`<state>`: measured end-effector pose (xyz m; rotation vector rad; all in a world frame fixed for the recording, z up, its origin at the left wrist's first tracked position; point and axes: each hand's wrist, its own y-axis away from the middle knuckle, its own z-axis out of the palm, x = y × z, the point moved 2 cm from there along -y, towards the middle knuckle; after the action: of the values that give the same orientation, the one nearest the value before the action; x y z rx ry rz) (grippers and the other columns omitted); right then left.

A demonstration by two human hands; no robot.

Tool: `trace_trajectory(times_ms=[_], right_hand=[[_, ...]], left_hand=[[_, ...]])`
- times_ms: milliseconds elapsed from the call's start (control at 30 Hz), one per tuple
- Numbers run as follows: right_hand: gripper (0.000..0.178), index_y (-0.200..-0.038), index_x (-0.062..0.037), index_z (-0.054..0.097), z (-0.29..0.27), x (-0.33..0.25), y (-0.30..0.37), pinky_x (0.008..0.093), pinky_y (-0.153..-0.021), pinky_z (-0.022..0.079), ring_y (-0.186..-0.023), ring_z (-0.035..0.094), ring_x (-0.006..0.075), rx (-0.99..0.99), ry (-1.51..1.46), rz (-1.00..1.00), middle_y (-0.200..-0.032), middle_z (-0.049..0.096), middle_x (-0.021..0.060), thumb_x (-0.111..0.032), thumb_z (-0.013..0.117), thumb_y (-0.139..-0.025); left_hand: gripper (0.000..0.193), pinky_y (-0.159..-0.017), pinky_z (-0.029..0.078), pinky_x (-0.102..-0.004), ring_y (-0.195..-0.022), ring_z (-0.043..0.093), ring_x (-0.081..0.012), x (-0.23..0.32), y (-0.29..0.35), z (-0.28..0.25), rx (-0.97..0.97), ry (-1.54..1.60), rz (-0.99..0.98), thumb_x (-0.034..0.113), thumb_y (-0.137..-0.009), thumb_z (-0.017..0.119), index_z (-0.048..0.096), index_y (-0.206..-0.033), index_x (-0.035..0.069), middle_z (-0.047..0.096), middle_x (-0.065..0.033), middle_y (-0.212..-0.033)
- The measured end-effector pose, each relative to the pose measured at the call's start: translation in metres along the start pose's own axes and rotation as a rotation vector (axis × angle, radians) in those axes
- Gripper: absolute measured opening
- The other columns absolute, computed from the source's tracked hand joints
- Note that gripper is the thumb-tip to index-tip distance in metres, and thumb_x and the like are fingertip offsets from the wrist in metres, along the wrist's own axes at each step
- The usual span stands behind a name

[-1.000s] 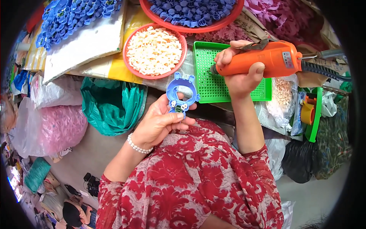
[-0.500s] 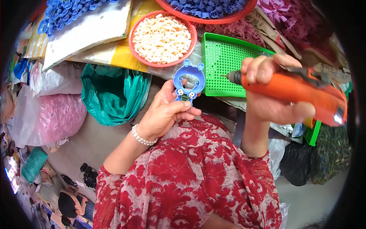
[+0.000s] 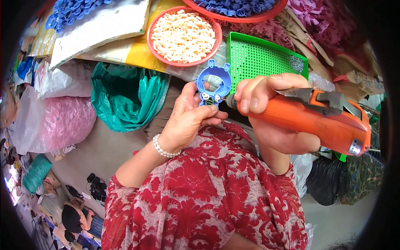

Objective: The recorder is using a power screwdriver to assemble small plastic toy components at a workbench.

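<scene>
Left hand (image 3: 187,118), centre of frame: grip closed on blue ring-shaped plastic part (image 3: 213,83), pinched at its lower edge, part upright just above the fingers. Right hand (image 3: 271,112), right of centre: grip wrapped fully around orange power screwdriver (image 3: 308,118), tip touching the part's lower edge beside small metal fittings. Behind, at upper centre: green perforated tray (image 3: 258,58) and red basket (image 3: 183,35) of pale pieces. Teal plastic bag (image 3: 125,93) at left of centre. Pink bagged material (image 3: 62,121) at far left.
</scene>
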<state>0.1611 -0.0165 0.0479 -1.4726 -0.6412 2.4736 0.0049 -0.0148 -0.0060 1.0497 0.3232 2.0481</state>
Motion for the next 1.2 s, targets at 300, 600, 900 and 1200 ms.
trace_trajectory(times_ms=[300, 600, 900, 1200], right_hand=[[0.085, -0.112, -0.0028, 0.046, 0.003, 0.011, 0.002, 0.0368, -0.066, 0.042, -0.067, 0.052, 0.0204, 0.079, 0.028, 0.006, -0.077, 0.055, 0.0065, -0.076, 0.052, -0.068], [0.080, -0.106, -0.0036, 0.049, 0.004, 0.016, 0.006, 0.0348, -0.062, 0.042, -0.064, 0.052, 0.0193, 0.092, 0.029, 0.004, -0.074, 0.055, 0.0057, -0.075, 0.053, -0.069], [0.086, -0.116, -0.0003, 0.047, -0.035, -0.006, -0.007, 0.0361, -0.070, 0.040, -0.072, 0.052, 0.0206, 0.062, 0.041, -0.130, -0.078, 0.054, 0.0060, -0.074, 0.048, -0.073], [0.079, -0.109, -0.0011, 0.050, -0.061, 0.025, -0.009, 0.0346, -0.066, 0.042, -0.064, 0.052, 0.0188, 0.344, 0.236, -0.019, -0.074, 0.055, 0.0063, -0.072, 0.046, -0.075]], left_hand=[[0.039, -0.066, 0.055, -0.0266, -0.079, 0.064, -0.0181, -0.003, 0.001, 0.006, 0.021, -0.009, 0.035, -0.003, -0.083, 0.050, 0.034, -0.116, 0.007, 0.055, -0.0101, -0.104], [0.036, -0.065, 0.056, -0.0270, -0.076, 0.063, -0.0184, -0.009, 0.002, 0.005, 0.052, -0.038, 0.099, -0.004, -0.082, 0.048, 0.033, -0.114, 0.005, 0.054, -0.0122, -0.103], [0.044, -0.066, 0.056, -0.0265, -0.080, 0.065, -0.0258, -0.009, -0.001, -0.003, 0.049, -0.039, 0.024, -0.006, -0.082, 0.046, 0.032, -0.122, 0.004, 0.054, -0.0183, -0.111], [0.042, -0.065, 0.053, -0.0257, -0.078, 0.064, -0.0194, -0.006, -0.004, -0.009, -0.031, 0.040, -0.021, -0.007, -0.077, 0.051, 0.040, -0.115, 0.003, 0.058, -0.0144, -0.103]])
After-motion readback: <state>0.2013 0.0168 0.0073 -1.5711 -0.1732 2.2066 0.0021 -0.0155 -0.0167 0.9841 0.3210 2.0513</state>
